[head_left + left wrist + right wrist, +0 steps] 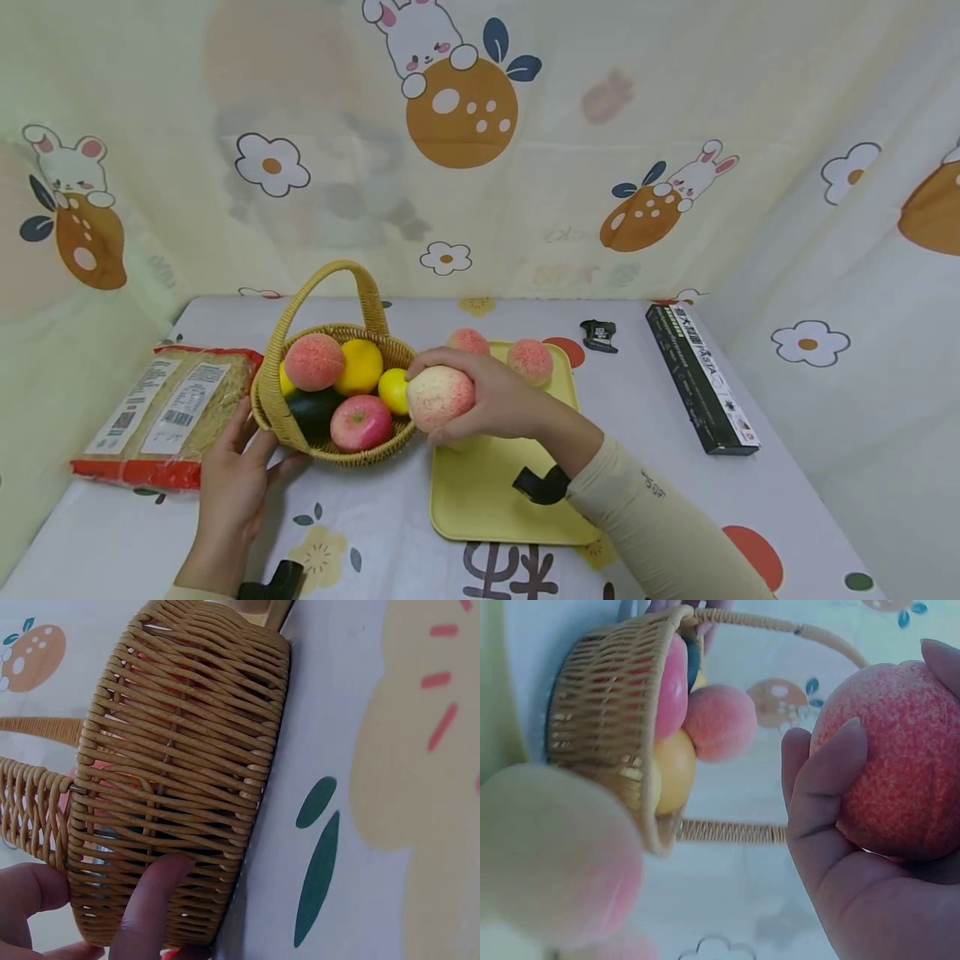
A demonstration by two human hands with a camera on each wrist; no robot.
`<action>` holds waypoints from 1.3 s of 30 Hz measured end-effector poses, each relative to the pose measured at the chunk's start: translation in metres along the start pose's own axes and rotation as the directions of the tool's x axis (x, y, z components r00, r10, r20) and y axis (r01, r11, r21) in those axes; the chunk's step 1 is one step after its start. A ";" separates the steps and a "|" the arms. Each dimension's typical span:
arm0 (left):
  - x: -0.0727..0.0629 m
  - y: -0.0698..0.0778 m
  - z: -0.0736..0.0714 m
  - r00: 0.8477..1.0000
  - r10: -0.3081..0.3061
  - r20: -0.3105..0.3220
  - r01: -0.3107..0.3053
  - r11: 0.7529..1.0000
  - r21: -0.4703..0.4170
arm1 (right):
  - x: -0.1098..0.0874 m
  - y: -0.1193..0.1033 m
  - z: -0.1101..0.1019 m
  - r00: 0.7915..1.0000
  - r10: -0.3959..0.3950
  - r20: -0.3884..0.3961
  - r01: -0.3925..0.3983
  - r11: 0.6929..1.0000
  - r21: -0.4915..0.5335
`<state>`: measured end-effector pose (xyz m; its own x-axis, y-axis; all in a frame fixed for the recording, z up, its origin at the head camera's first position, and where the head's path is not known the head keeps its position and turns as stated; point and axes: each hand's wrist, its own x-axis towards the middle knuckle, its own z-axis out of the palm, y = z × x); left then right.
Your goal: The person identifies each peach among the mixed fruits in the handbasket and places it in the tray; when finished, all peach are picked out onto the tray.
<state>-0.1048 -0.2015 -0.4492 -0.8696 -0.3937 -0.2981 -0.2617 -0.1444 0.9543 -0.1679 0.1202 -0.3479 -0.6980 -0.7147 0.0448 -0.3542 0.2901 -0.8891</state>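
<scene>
In my right hand [487, 392] I grip a pale pink-speckled peach [440, 399], beside the right rim of a wicker basket [352, 457]. The right wrist view shows fingers curled round the peach's red side. My left hand [238, 475] rests on the basket's lower left outside, its thumb [154, 907] laid against the woven wall. Inside the basket are a pink peach [315, 362], a red apple [362, 422], a yellow-orange fruit [360, 367], a smaller yellow fruit [393, 391] and a dark green item [313, 412], partly hidden.
A yellow tray [502, 500] lies right of the basket, with a peach [530, 361] at its far end and another peach [468, 341] partly behind my right hand. Left is a red-edged food bag [176, 417]. A black pasta box [701, 379] and small black item [599, 336] lie right.
</scene>
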 end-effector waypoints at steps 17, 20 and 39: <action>0.001 -0.001 -0.001 1.000 0.004 0.001 -0.004 1.000 0.001 | -0.092 0.065 -0.036 0.953 0.190 -0.235 -0.188 0.982 0.030; 0.001 -0.001 -0.001 1.000 0.008 0.003 -0.008 1.000 -0.004 | -0.100 0.076 -0.040 0.931 0.253 -0.264 -0.257 0.966 0.022; 0.003 -0.004 -0.003 1.000 0.018 0.004 -0.018 1.000 -0.008 | -0.096 0.116 -0.032 0.921 0.194 -0.338 -0.333 0.841 -0.427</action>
<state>-0.1050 -0.2045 -0.4534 -0.8756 -0.3928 -0.2811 -0.2432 -0.1442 0.9592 -0.1623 0.2433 -0.4409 -0.9217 -0.3872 0.0226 -0.3306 0.7537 -0.5680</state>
